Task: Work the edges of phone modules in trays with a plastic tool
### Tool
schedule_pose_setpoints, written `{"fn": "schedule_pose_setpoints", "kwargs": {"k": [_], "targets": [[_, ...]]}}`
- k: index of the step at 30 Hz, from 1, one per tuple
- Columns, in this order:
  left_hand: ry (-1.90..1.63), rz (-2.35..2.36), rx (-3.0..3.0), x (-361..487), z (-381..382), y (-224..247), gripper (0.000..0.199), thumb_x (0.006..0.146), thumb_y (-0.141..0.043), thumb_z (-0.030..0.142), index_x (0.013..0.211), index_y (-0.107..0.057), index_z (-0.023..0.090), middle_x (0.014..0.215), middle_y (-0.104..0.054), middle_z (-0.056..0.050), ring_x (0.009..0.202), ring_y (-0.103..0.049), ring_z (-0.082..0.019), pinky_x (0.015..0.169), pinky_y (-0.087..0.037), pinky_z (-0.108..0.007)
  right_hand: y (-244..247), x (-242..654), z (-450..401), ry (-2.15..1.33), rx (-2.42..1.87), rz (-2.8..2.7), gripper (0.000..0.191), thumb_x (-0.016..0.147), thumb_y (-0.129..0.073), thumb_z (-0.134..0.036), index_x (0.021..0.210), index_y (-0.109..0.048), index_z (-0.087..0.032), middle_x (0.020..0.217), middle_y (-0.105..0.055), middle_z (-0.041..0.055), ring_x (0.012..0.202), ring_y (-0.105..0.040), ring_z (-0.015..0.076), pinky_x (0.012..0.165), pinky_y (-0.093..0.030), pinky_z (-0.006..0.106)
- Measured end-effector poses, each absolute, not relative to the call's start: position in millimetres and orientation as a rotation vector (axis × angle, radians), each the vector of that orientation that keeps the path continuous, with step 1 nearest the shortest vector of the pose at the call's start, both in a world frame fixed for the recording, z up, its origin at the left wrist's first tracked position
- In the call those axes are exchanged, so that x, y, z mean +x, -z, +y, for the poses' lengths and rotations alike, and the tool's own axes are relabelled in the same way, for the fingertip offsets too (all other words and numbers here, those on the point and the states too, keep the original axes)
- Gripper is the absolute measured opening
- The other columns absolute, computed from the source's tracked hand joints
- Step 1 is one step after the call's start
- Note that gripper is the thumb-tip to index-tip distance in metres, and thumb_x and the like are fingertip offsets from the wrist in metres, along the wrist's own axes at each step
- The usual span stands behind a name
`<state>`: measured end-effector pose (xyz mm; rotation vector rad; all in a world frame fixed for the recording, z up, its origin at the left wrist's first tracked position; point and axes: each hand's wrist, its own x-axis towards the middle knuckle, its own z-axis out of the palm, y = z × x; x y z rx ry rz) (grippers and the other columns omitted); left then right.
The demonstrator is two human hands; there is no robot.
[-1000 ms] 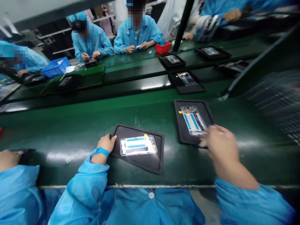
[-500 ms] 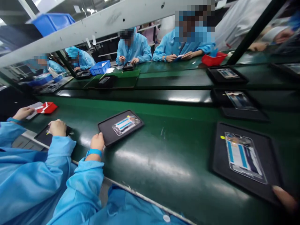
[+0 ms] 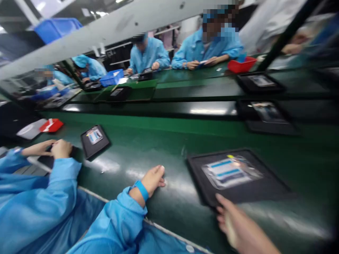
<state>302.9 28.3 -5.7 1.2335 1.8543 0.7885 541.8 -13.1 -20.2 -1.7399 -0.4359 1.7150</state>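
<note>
Observed: my right hand (image 3: 234,220) is at the near-left edge of a black tray (image 3: 265,194) on the green bench (image 3: 169,148). One digit lies against the rim, the others curl below it. I cannot confirm a firm grip, nor whether the tray is lifted. The device frame (image 3: 235,173) lies inside the tray, on its left side.

My left hand (image 3: 153,178) is above the bench, left of the tray and apart from it; fingers half curled, nothing visible in it.

Assessment: the step in hand appears to be positioning the tray. Any further movement calls for a secure hold and a level tray, lest the frame slide.

Markings: one yellow tab (image 3: 230,156) at the frame's far edge, two blue strips (image 3: 221,163) across it. No brand or writing legible; the view is blurred.
</note>
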Motion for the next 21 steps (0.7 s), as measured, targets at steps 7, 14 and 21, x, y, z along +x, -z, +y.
{"fn": "schedule_pose_setpoints", "kwargs": {"k": [7, 14, 21], "targets": [[-0.863, 1.429, 1.065, 323.2, 20.1, 1.2, 0.046, 0.079, -0.042, 0.03, 0.123, -0.038, 0.016, 0.096, -0.064, -0.007, 0.086, -0.061, -0.018, 0.077, -0.05, -0.033, -7.7, 457.6, -31.7, -2.193, -1.539, -0.825, 0.035, 0.074, -0.047, -0.054, 0.071, -0.046, -0.019, 0.06, -0.053, -0.0032, 0.031, -0.036, 0.0044, 0.029, -0.024, 0.017], [-0.623, 2.179, 1.73, 263.3, 27.3, -6.5, 0.041, 0.078, -0.04, 0.035, 0.109, -0.053, 0.011, 0.109, -0.057, -0.014, 0.106, -0.048, -0.027, 0.095, -0.034, -0.044, -28.3, 513.6, -31.2, -1.781, -1.724, -1.433, 0.028, 0.08, -0.042, -0.04, 0.071, -0.059, -0.02, 0.068, -0.063, 0.0016, 0.056, -0.056, 0.0139, 0.047, -0.04, 0.023], [-0.49, 1.866, 2.37, 317.5, 13.6, 0.6, 0.032, 0.084, -0.037, 0.03, 0.104, -0.057, 0.016, 0.102, -0.06, -0.01, 0.102, -0.049, -0.026, 0.094, -0.032, -0.047, -26.1, 510.7, 17.3, -0.926, -1.841, -1.934, 0.025, 0.083, -0.041, -0.026, 0.097, -0.061, -0.018, 0.098, -0.063, 0.0086, 0.089, -0.058, 0.0234, 0.076, -0.043, 0.034]]}}
